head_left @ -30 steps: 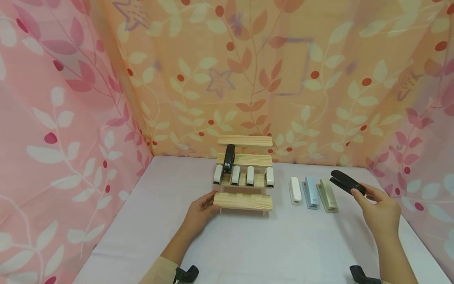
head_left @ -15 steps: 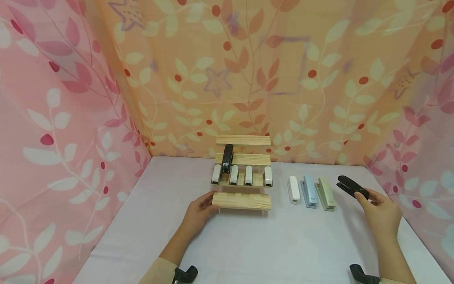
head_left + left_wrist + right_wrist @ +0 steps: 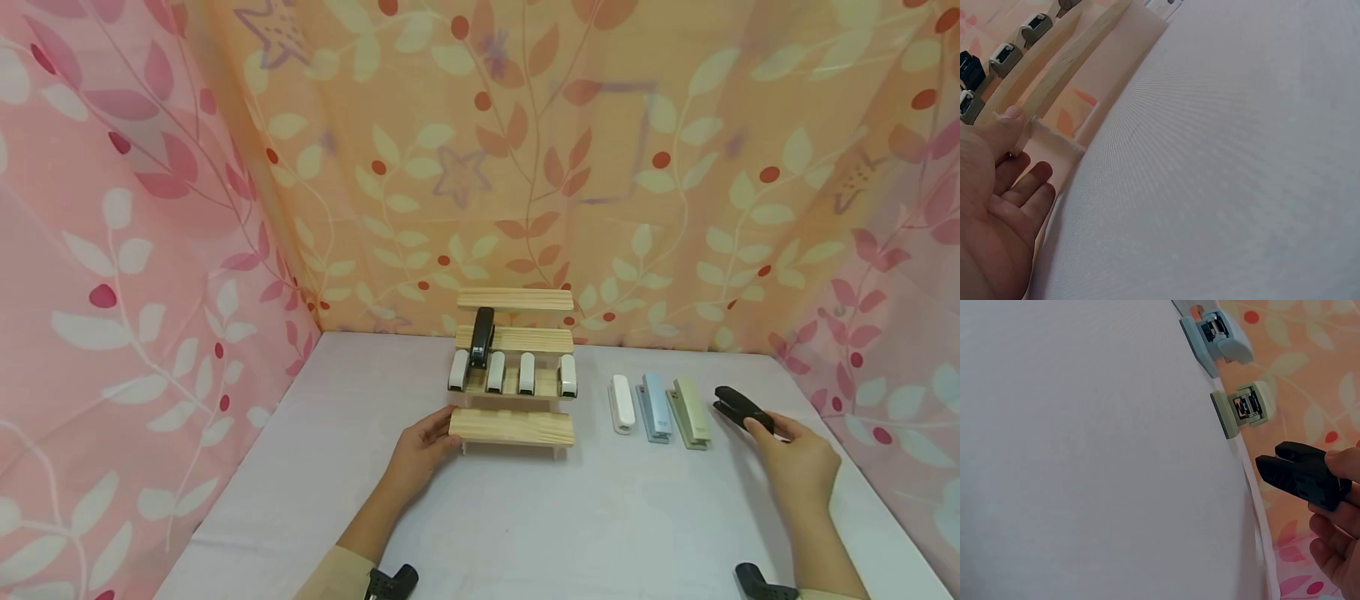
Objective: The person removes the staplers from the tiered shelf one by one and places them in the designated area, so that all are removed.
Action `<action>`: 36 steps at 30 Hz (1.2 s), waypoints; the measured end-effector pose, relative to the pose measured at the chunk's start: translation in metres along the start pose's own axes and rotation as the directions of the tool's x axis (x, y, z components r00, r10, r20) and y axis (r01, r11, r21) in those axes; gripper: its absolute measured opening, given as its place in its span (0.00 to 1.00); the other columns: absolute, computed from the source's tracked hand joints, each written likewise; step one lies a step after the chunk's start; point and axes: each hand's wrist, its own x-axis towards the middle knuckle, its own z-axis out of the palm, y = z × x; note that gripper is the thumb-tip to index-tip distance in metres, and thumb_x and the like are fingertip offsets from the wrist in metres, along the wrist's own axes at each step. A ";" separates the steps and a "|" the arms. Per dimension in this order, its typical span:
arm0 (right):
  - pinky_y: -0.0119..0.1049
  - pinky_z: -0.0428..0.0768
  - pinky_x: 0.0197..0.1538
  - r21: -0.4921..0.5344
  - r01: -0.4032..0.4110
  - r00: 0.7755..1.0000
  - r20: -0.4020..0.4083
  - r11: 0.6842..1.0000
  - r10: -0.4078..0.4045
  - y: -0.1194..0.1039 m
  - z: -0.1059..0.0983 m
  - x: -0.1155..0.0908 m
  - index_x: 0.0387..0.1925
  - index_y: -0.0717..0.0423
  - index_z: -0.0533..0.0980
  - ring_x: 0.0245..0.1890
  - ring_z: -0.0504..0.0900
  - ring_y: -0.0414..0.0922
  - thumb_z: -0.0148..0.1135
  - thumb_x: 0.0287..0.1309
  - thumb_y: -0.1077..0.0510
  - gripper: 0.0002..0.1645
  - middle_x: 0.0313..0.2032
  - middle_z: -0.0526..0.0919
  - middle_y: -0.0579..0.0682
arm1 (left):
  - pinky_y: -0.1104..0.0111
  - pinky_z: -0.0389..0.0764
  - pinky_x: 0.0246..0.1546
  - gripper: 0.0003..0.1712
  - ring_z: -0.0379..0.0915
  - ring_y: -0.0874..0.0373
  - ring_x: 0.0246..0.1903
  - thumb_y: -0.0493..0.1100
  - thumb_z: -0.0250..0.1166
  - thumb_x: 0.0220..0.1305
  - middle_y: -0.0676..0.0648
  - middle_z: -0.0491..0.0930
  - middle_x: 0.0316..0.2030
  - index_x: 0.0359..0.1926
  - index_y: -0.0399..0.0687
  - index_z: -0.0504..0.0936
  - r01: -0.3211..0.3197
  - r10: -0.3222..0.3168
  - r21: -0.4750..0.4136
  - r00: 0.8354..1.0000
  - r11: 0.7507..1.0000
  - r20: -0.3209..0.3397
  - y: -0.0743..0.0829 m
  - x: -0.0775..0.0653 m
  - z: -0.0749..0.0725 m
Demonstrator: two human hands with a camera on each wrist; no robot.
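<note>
My left hand (image 3: 422,452) grips the left end of the lowest board of a stepped wooden rack (image 3: 513,427). In the left wrist view its thumb (image 3: 1012,114) lies over the board's end, with the other fingers curled below. On the rack's second step sit several small white staplers (image 3: 527,374), and a black stapler (image 3: 482,337) leans on the left among them. At the right, my right hand (image 3: 804,468) pinches the rear of another black stapler (image 3: 741,406), its nose pointing back and left. The right wrist view has this stapler side-on, thumb on top and fingers beneath.
Between the rack and my right hand, a white stapler (image 3: 621,404), a light blue stapler (image 3: 656,407) and a pale green stapler (image 3: 689,414) stand in a row on the white-covered table (image 3: 570,517). Flowered cloth (image 3: 420,208) walls the back and both sides.
The black stapler in my right hand has come down toward the table and a little to the right, beside the green stapler. My left hand keeps its grip on the rack.
</note>
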 end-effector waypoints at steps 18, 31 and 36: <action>0.52 0.70 0.47 -0.037 0.023 0.997 0.074 0.999 -0.021 0.008 0.014 -0.005 0.54 0.65 0.83 0.54 0.78 0.67 0.74 0.60 0.43 0.32 0.47 0.86 0.68 | 0.73 0.80 0.59 0.35 0.73 0.45 0.66 0.39 0.71 0.65 0.39 0.74 0.68 0.71 0.41 0.72 -0.013 0.013 -0.002 1.000 1.000 0.003 0.001 0.000 0.001; 0.51 0.74 0.38 -0.124 0.018 0.984 0.175 0.992 0.004 0.014 0.021 -0.008 0.52 0.70 0.80 0.43 0.83 0.64 0.74 0.59 0.42 0.35 0.41 0.87 0.68 | 0.74 0.80 0.58 0.35 0.73 0.46 0.66 0.38 0.72 0.64 0.40 0.75 0.68 0.71 0.42 0.72 0.004 -0.004 -0.010 1.000 1.000 0.000 0.003 -0.001 0.001; 0.58 0.76 0.43 -0.131 0.025 0.983 0.182 0.991 0.000 0.017 0.022 -0.008 0.52 0.71 0.79 0.43 0.83 0.65 0.74 0.59 0.42 0.36 0.41 0.86 0.69 | 0.74 0.80 0.58 0.35 0.73 0.44 0.66 0.39 0.72 0.64 0.39 0.75 0.67 0.71 0.41 0.72 -0.004 0.004 -0.014 1.000 1.000 -0.002 0.003 -0.001 0.001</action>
